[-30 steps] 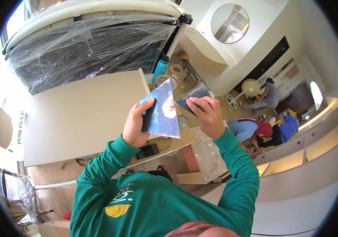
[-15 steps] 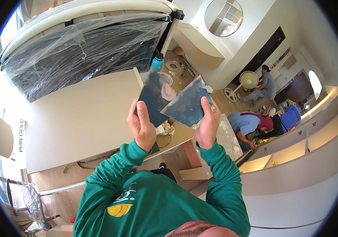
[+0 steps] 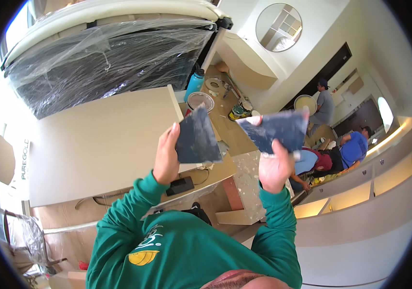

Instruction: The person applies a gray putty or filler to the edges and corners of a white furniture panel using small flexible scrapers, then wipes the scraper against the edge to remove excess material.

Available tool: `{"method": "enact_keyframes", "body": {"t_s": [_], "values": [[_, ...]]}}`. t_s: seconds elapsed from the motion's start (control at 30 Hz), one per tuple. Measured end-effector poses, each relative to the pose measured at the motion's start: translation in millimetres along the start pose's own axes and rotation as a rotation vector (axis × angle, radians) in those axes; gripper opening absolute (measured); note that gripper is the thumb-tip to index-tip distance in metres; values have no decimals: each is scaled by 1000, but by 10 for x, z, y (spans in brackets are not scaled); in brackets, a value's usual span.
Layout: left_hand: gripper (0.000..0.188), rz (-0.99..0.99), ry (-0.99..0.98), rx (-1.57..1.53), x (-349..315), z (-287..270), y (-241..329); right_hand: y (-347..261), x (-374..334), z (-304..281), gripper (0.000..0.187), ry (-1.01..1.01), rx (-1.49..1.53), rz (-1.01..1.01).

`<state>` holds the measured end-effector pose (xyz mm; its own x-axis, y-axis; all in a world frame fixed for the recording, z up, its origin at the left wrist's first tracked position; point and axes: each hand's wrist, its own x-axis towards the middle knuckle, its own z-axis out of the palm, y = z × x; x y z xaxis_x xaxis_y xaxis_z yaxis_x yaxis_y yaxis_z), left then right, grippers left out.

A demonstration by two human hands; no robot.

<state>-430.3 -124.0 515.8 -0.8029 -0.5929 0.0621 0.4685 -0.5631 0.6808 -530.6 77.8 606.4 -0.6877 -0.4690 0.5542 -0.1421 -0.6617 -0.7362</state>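
My left hand (image 3: 166, 155) grips a dark blue, flat putty spreader (image 3: 197, 139), its thumb along the plate's left edge. Whitish smears mark the plate's face. A second spreader (image 3: 283, 131), also dark blue and smeared, is in my right hand (image 3: 276, 169); the thumb presses on its near face and fingertips show at its left corner. Both plates are held up in front of me, apart from each other, and the right one is slightly blurred. White residue lies on my right palm.
Left of my hands stands a large beige panel (image 3: 104, 144). Beyond are a blue bottle (image 3: 195, 85), an open tub (image 3: 201, 101) and paint cans (image 3: 239, 111). A black phone-like object (image 3: 180, 186) lies on a ledge. Several people, one in blue (image 3: 354, 147), crouch at the right near lit shelves (image 3: 350, 195).
The two spreaders have moved apart. My right hand has shifted right and turned its plate more level; my left hand has tilted its plate and moved slightly down.
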Motion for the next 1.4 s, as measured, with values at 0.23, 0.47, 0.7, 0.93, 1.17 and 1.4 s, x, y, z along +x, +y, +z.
{"method": "enact_keyframes", "body": {"t_s": [0.23, 0.47, 0.7, 0.93, 1.17, 1.4], "values": [[38, -486, -172, -347, -90, 164, 339, 77, -69, 117, 42, -1014, -893, -826], [31, -295, -124, -211, -222, 156, 268, 155, 287, -201, 53, -1001, -1255, -717], [29, -113, -185, 33, -222, 101, 488, -376, 566, -369, 70, -1159, -1634, -477], [27, 188, -168, 328, -58, 161, 484, -532, 472, 142, 59, -1308, -1695, -558], [26, 73, -148, 148, -184, 244, 609, -490, 520, 190, 56, -1249, -1638, -658], [28, 186, -149, 272, -212, 181, 598, -489, 477, 290, 55, -1260, -1686, -663]]}}
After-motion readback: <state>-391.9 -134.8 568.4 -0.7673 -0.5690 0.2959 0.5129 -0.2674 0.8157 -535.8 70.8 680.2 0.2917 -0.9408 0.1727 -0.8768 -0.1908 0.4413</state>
